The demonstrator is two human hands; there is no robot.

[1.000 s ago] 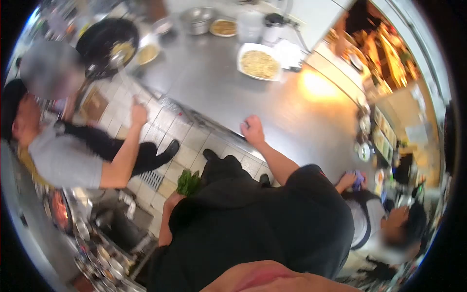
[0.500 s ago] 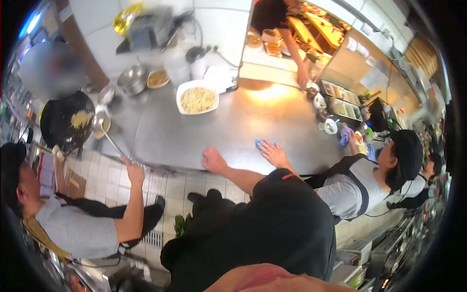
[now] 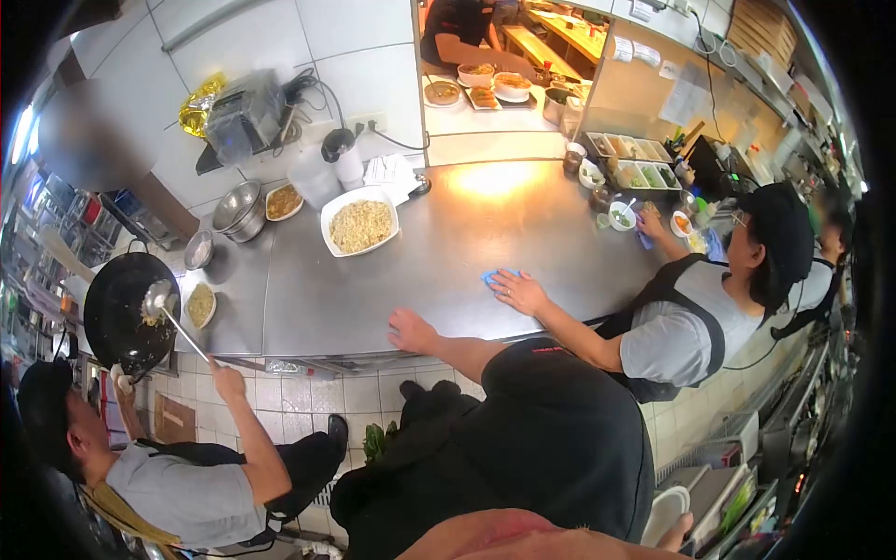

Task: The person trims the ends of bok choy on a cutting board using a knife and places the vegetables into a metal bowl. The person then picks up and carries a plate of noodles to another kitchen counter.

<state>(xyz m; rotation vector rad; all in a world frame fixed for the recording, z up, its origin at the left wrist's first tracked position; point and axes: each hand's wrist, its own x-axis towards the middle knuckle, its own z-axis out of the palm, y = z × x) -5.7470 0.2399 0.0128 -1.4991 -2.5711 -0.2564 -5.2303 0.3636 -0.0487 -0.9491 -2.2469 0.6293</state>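
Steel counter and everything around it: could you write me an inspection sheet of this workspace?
Surface: stainless-steel counter, largely bare in the middle, bright glare at its far side.
Job's things: leafy greens, low beside the person's black clothing; white bowl of what looks like fried rice, on the counter.
Clutter: steel mixing bowls and a translucent container near the wall.
Hands: right hand at the counter's front edge, fingers curled, nothing seen in it; left hand not visible.
Cables: black cords beside a grey machine.
Surroundings: one co-worker holds a ladle at a wok; another has a hand on a blue cloth.
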